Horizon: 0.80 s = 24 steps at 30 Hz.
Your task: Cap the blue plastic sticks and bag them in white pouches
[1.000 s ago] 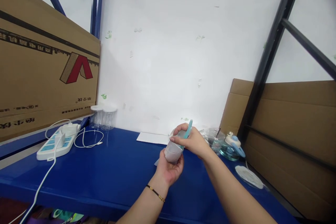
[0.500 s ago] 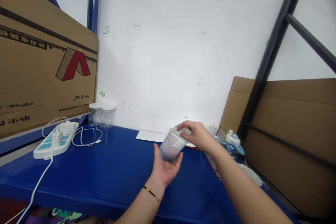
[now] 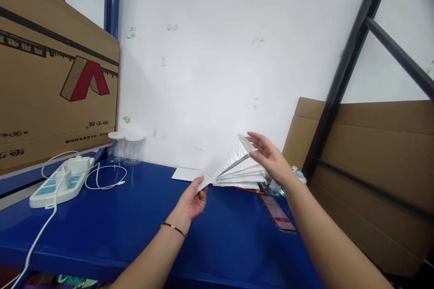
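Observation:
My left hand (image 3: 195,201) pinches the near-left corner of a stack of white plastic sheets (image 3: 239,171), thin, shiny and crinkled; whether they are bags I cannot tell. Its top sheet is raised and the layers beneath fan out to the right. At the upper right corner is my right hand (image 3: 269,158), its fingers apart around the raised edge, the thumb close to or touching it. Behind the stack a flat white piece (image 3: 186,174) lies on the blue tabletop (image 3: 152,216) by the wall.
A phone (image 3: 278,214) lies to the right, near a partly hidden clear container (image 3: 272,186). At left are a power strip (image 3: 64,183) with white cables and two clear lidded jars (image 3: 133,150). Cardboard boxes (image 3: 379,180) and dark posts (image 3: 335,86) flank the table.
The white bundle, curled between both hands before, is now spread flat and fanned out. My left hand moved left to its corner; my right hand moved right and its fingers parted. The phone is uncovered.

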Available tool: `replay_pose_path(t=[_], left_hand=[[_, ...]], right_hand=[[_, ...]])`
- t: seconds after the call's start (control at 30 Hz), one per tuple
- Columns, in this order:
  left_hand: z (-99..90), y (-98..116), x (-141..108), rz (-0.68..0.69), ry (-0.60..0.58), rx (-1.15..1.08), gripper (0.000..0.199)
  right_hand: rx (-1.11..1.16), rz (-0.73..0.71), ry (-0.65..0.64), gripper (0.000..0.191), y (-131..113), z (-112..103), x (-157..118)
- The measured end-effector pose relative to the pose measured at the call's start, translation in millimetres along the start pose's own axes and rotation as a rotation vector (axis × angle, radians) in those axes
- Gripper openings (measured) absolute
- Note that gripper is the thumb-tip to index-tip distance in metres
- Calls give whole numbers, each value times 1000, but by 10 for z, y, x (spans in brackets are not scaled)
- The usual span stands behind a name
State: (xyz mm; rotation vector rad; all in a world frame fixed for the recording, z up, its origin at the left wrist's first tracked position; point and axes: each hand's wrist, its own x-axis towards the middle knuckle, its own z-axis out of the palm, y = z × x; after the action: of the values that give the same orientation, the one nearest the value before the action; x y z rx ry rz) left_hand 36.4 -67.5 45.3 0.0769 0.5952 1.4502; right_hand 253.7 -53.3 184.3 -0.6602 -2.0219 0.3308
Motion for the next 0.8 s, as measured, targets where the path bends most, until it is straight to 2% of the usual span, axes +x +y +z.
replay_pose_path(t=[0.07,0.1,0.17,0.23,0.3,0.37,0.43,0.47,0.53,0.63,0.7,0.8], left_hand=[[40,106,4,-77,-17,30,15],[60,155,15,-116,-29,55,14],[105,252,63,-146,-33,139,13],[159,355,152,-89,-3,239,12],[216,465,280,-13,-19,295,14],[247,579,438,58,-174,331,23],[218,686,628,170,-365,466,37],[171,734,734,241,-429,606,43],[20,811,961,404,-409,1025,58],[-265,873,1297,593,-380,1690,79],[-409,885,1478,656,-340,1977,74],[-484,890,1647,732,-352,2209,55]], right_hand=[[-114,-165,-45,67,-4,39,-26],[-201,-229,-56,64,2,52,-28],[-372,-332,-37,42,54,56,-3],[-504,-379,-33,28,181,38,53],[-592,-360,-72,27,396,6,128],[-630,-307,-88,32,697,-25,203],[-645,-247,-31,36,1058,-38,261],[-657,-213,18,38,1248,-35,278],[-734,-87,47,42,1607,-7,279],[-852,122,-133,41,1997,70,215],[-884,157,-214,41,2127,116,164],[-891,147,-237,45,2169,135,132]])
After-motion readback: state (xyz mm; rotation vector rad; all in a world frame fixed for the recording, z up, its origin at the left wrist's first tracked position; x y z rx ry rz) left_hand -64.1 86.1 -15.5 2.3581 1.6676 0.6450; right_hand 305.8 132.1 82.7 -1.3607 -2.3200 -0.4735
